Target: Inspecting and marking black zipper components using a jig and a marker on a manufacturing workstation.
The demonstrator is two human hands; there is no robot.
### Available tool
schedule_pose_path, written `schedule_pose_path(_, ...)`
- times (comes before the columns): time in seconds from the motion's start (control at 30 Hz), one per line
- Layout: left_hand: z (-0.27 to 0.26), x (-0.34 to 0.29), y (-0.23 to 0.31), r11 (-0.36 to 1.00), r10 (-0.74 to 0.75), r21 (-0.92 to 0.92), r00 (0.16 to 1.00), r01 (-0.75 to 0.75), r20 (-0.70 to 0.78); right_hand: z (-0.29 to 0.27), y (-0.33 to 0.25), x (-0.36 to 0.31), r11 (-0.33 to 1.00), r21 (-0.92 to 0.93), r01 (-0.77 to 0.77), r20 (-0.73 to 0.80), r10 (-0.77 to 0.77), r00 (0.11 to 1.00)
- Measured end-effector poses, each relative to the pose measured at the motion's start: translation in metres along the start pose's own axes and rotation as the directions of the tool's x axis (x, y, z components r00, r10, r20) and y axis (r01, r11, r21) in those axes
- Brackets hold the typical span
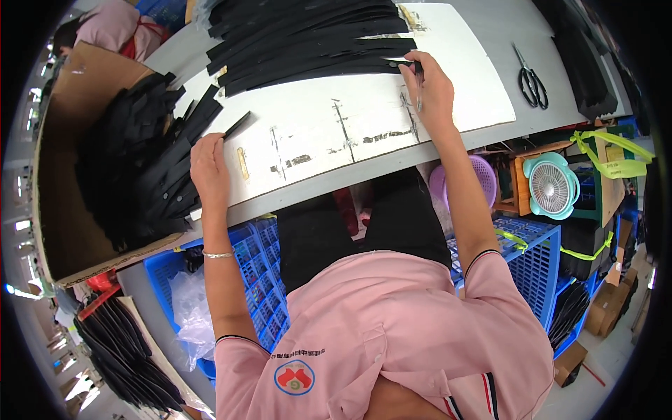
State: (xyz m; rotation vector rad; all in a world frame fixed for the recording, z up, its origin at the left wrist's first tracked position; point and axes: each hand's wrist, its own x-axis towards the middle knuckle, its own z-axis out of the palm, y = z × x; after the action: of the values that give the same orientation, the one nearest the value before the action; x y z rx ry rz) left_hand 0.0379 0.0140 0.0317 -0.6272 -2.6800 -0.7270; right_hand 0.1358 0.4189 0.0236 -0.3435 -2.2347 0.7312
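Several black fabric strips [308, 49] lie side by side across a white board [483, 84] on the table. At the board's left edge, my left hand [211, 171] is closed on a short black strip [239, 124], whose end sticks out past the fingers. My right hand [432, 87] is closed around a slim pen [418, 85] with a clear barrel. Its fingertips touch the right end of the nearest strip in the row. Dark marker lines and smudges show on the bare part of the board.
A cardboard box [59, 168] full of loose black strips stands at the left. Black-handled scissors [532, 85] lie on the table at the right. Below the table edge are blue plastic crates [532, 273], a teal fan [552, 185] and a purple basket [483, 180]. Another person [112, 28] sits far left.
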Motion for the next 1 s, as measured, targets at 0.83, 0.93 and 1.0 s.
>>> schedule_pose_path(0.83, 0.057, -0.056, 0.141, 0.969, 0.210, -0.151, 0.975, -0.196, 0.077, -0.060, -0.003, -0.080, 0.957, -0.132, 0.259, 0.189, -0.233, 0.954)
schedule_pose_path(0.93, 0.041, -0.069, 0.129, 0.987, 0.159, -0.053, 0.983, -0.154, 0.090, -0.071, 0.009, -0.075, 0.948, -0.199, 0.249, 0.178, -0.215, 0.960)
schedule_pose_path(1.0, 0.033, -0.080, 0.120, 0.997, 0.080, -0.001, 0.994, -0.080, 0.076, -0.073, 0.009, -0.078, 0.968, -0.199, 0.151, 0.147, -0.123, 0.981)
